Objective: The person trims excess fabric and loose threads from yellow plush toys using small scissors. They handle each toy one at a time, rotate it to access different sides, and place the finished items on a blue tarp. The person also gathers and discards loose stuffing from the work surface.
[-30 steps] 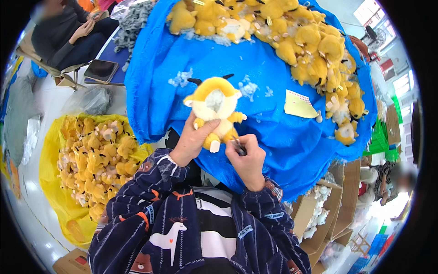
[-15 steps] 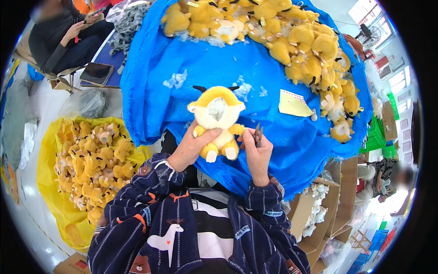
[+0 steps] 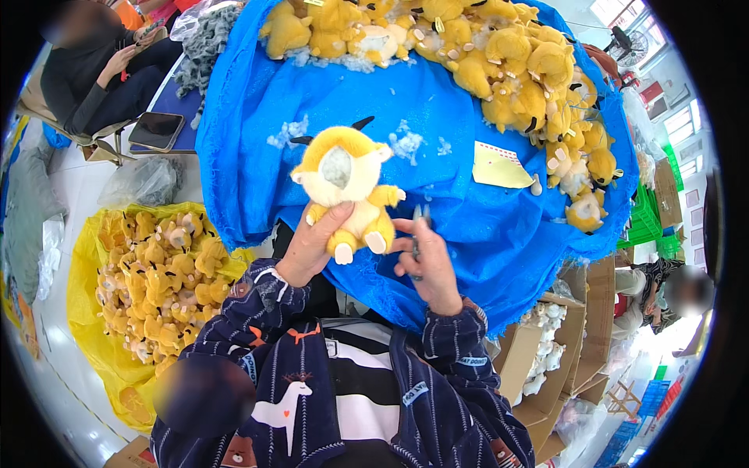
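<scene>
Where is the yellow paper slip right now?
In the head view, the yellow paper slip lies flat on the blue cloth, right of centre, beside the plush pile.

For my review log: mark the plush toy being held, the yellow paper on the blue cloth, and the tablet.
plush toy (image 3: pixel 347 183), head view, on its face.
yellow paper (image 3: pixel 499 168), head view, on its middle.
tablet (image 3: pixel 156 129), head view, on its dark screen.

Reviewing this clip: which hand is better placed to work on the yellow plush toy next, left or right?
Probably the right hand. It is beside the plush toy with a small metal tool in its fingers, so it can work. The left hand is wrapped around the toy's lower body, holding it up over the blue cloth.
</scene>
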{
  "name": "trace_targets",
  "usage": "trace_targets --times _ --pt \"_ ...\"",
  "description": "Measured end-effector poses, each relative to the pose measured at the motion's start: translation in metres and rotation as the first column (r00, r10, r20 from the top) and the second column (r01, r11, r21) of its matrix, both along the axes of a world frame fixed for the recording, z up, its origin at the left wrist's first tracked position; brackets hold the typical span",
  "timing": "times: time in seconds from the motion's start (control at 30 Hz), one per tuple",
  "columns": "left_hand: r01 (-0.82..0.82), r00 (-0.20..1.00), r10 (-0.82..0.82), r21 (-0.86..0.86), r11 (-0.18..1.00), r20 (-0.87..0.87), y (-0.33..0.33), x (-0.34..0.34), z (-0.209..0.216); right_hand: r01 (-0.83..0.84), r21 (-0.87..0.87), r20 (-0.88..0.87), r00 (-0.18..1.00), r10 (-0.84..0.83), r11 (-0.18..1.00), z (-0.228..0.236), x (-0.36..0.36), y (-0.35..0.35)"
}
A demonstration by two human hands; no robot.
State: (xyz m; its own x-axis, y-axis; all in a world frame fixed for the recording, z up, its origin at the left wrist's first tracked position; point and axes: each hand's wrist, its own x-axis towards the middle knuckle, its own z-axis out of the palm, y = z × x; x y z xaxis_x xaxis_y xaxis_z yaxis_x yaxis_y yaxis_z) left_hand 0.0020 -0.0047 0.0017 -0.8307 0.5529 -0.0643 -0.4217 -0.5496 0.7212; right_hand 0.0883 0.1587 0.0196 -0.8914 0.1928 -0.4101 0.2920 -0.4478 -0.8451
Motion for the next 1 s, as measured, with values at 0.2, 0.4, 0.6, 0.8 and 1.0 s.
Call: trace_targets --times 0.2,0.4,0.6,0.8,1.0 --pt "-0.275 0.89 0.14 -0.266 0.924 -0.433 0.007 0.004 -0.013 -0.016 -0.135 -0.101 0.995 0.002 0.991 -0.008 -0.003 -0.019" --pt "-0.429 0.787 0.29 -0.146 0.891 -0.545 -0.002 0.01 -0.002 0.483 0.657 -0.585 0.811 -0.011 0.579 -0.028 -0.008 -0.018" --pt "-0.036 0.999 0.033 0.144 0.989 0.027 -0.008 -0.003 0.004 0.522 0.845 -0.528 0.776 0.346 0.118 -0.046 0.004 -0.019" --pt "0.051 0.999 -0.052 0.072 0.996 0.014 -0.019 -0.009 0.0 0.308 0.285 -0.478 0.867 -0.144 0.907 -0.017 0.009 -0.034" --pt "0.098 0.95 -0.244 0.554 0.827 0.197 -0.017 0.002 -0.013 0.069 0.184 -0.442 0.897 0.02 0.98 -0.023 0.01 -0.029"
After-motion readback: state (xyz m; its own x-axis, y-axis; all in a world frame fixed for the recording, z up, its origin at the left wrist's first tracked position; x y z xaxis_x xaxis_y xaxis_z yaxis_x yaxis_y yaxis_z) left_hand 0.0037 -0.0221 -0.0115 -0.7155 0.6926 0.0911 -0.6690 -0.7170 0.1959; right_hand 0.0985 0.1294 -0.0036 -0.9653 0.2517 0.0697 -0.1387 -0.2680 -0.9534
